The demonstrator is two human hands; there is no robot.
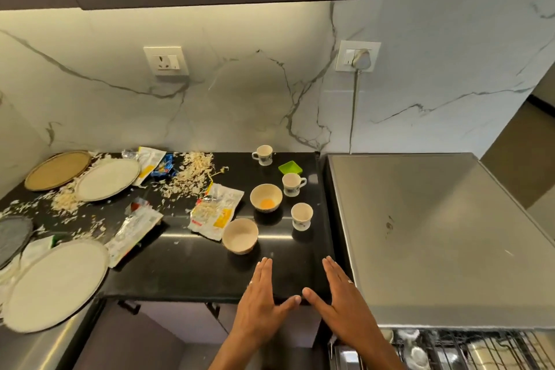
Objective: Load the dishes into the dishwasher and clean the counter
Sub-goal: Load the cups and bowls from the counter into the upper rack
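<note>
1. Far left of the black counter (186,267): a brown plate (57,170) at the back, a pale plate (107,179) overlapping its right edge, a grey plate (13,236) at the frame edge, and a large white plate (57,285) nearest the viewer.
2. Centre-left: shredded pale scraps (192,173) scattered among torn wrappers (216,210), one wrapper lying beside the large white plate.
3. Centre: an empty bowl (240,236) near the front; behind it a second bowl (266,198) holding an orange-yellow residue.
4. Centre-right: three small cups, upright and apart — rear cup (263,155), middle cup (292,184), front cup (301,216) — with a green square dish (290,167) between the rear and middle cups.
5. Foreground: left hand (261,300) and right hand (341,297), fingers straight, palms down over the counter's front edge, thumbs nearly touching, holding nothing.
6. Right: the steel dishwasher top (435,234); its wire rack (468,348) shows below, pulled out.
</note>
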